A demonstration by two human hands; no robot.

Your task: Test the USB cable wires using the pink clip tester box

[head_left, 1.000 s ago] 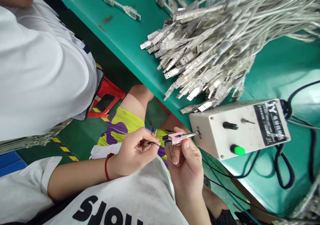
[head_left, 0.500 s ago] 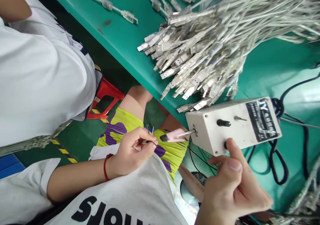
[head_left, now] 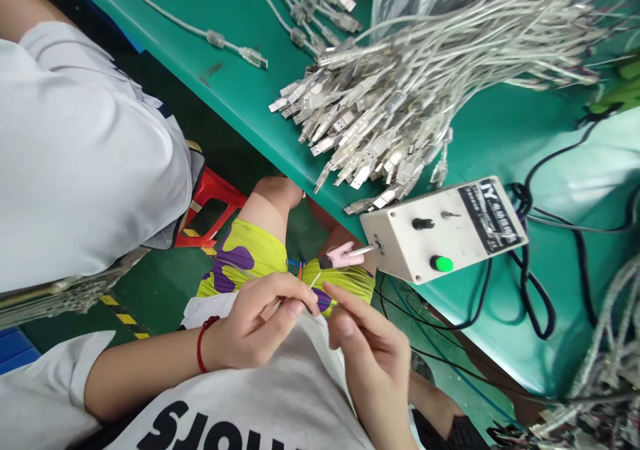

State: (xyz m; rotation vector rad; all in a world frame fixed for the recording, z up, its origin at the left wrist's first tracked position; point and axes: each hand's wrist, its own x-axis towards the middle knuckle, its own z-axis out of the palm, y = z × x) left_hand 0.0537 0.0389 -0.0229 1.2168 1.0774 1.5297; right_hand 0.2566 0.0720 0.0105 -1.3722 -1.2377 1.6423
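Thin white wire (head_left: 315, 281) is pinched between thumb and index of the left hand (head_left: 265, 317); its end pokes up past the fingertips, above the lap. A few coloured strands seen just behind it; count can't be made out. Right hand (head_left: 375, 343) is held just beside, thumb and index parted, nothing seen between them.

Pink clip with a black tip (head_left: 345, 255) is carried on a slim metal shaft (head_left: 369, 248) out of the off-white box with a round green button (head_left: 435, 240). Box is parked at the edge of the green bench (head_left: 225, 97), beside the heap of clear-jacketed USB cables (head_left: 390, 103).

Risks, as judged: very little wire is left free, so a light grip could let it slip or a hard one kink it. Strands could be mixed up, being so fine and close. If the shaft were started with wire near the clip, it could be snagged. Plugs nearest the edge could be dragged off by a knock.
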